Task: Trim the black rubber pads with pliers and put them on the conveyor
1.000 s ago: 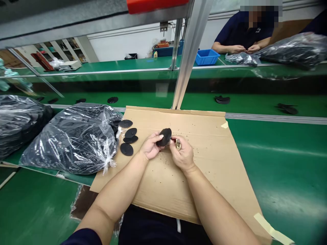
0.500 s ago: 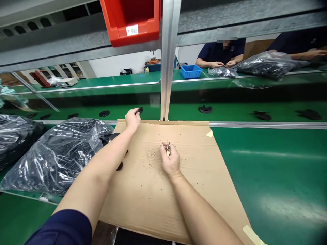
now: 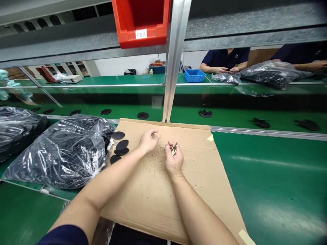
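My left hand (image 3: pixel 149 140) hovers over the cardboard sheet (image 3: pixel 201 204), its fingers loosely bent and apart, with nothing visible in them. Close by on the right, my right hand (image 3: pixel 174 161) is closed around small nippers (image 3: pixel 174 149) with a pale yellow handle and a dark metal tip. Dark crumbs are scattered over the cardboard beneath both hands. Several flat black oval pieces (image 3: pixel 122 144) lie along the cardboard's left edge. Beyond the far edge, another black oval piece (image 3: pixel 142 115) rests on the green strip.
A clear plastic bag (image 3: pixel 63 153) full of black pieces bulges at the left, with another bag (image 3: pixel 17 132) beyond it. A metal post (image 3: pixel 175 61) rises at the cardboard's far edge. Overhead hangs a red bin (image 3: pixel 143 41). Two people sit across, near a blue crate (image 3: pixel 194 75).
My left hand has let go of a black oval piece, which now lies on the green strip, and has drawn back towards my right hand. The right hand still grips the nippers.
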A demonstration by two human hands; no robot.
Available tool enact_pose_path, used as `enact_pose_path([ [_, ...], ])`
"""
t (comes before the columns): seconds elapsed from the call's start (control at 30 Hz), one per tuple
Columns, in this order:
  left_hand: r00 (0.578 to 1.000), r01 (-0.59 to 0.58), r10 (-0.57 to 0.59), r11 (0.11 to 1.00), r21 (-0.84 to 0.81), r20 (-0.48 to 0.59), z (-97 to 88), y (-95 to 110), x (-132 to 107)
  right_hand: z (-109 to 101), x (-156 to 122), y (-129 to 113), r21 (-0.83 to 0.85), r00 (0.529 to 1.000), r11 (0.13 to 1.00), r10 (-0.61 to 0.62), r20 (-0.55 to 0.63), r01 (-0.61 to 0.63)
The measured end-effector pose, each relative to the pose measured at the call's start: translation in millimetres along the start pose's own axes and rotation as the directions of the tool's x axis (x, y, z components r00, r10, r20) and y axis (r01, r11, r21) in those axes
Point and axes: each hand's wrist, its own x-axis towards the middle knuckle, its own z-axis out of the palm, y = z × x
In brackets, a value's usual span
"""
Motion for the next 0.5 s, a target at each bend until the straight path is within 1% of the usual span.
enact_pose_path([
  [0.07,1.0,0.029,-0.03,0.992,-0.122,-0.002,-1.6,-2,-25,0,3,3,0.028,0.998,0.999,0.029,-0.053,-0.028],
  [0.1,1.0,0.023,-0.025,0.987,-0.162,-0.009,-1.9,-4,-35,0,7,5,0.036,0.995,0.998,0.052,-0.082,-0.049],
  [0.17,0.998,-0.031,0.02,0.982,-0.189,-0.058,-1.6,-13,-52,-2,21,7,0.025,0.989,0.996,0.089,-0.119,-0.087],
  [0.23,0.988,-0.091,0.069,0.983,-0.161,-0.137,-0.3,-22,-64,-7,46,7,-0.055,0.991,0.995,0.082,-0.11,-0.088],
  [0.3,0.979,-0.127,0.108,0.986,-0.105,-0.171,1.4,-31,-71,-18,80,6,-0.236,0.997,0.971,0.03,-0.067,-0.045],
  [0.33,0.978,-0.15,0.137,0.986,-0.073,-0.157,2.3,-34,-72,-25,100,6,-0.363,0.999,0.932,0.003,-0.033,-0.014],
  [0.37,0.977,-0.179,0.173,0.983,-0.042,-0.126,3.2,-37,-72,-34,120,6,-0.501,1.0,0.865,-0.022,0.017,0.028],
  [0.4,0.974,-0.209,0.207,0.978,-0.014,-0.093,4.2,-38,-72,-42,140,6,-0.639,0.997,0.766,-0.033,0.071,0.071],
  [0.43,0.969,-0.236,0.236,0.972,0.009,-0.068,5.2,-39,-71,-51,160,8,-0.754,0.992,0.648,-0.029,0.122,0.111],
  [0.47,0.966,-0.254,0.255,0.967,0.025,-0.052,6.2,-39,-70,-59,178,10,-0.836,0.987,0.531,-0.009,0.16,0.14],
  [0.5,0.964,-0.262,0.264,0.964,0.035,-0.042,7.3,-39,-69,-66,196,12,-0.888,0.984,0.434,0.019,0.18,0.154],
])
